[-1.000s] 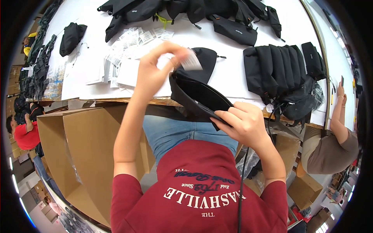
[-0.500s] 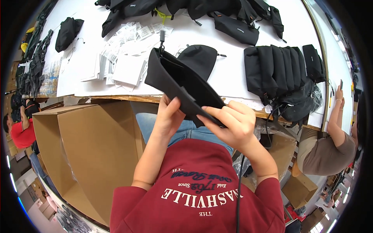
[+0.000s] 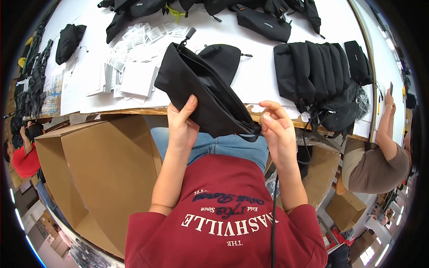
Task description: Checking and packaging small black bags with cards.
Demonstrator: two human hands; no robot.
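Observation:
A black zip pouch [image 3: 196, 96], its long zipped mouth gaping open, is tilted over my lap at the table's front edge. A zipper pull sticks up from its far left corner. My left hand [image 3: 182, 121] grips its near left side, thumb on the outer face and the other fingers largely hidden. At the pouch's lower right end, my right hand [image 3: 278, 134] has curled fingers close against the corner, where a small loop shows; the exact contact is partly hidden. Just beyond the held pouch lies another black pouch [image 3: 223, 60] on the white table [image 3: 257, 82].
Stacked white cards [image 3: 137, 79] and scattered printed tags [image 3: 145, 38] lie left of the pouch. Black bags [image 3: 263, 24] are heaped at the back, with a row of black pouches [image 3: 310, 73] to the right. A large cardboard box [image 3: 103, 178] stands at my left. Other people work at both sides.
The pouch has turned so more of its outer face shows, and shifted slightly left. My right hand has moved from gripping its near rim to its lower right corner.

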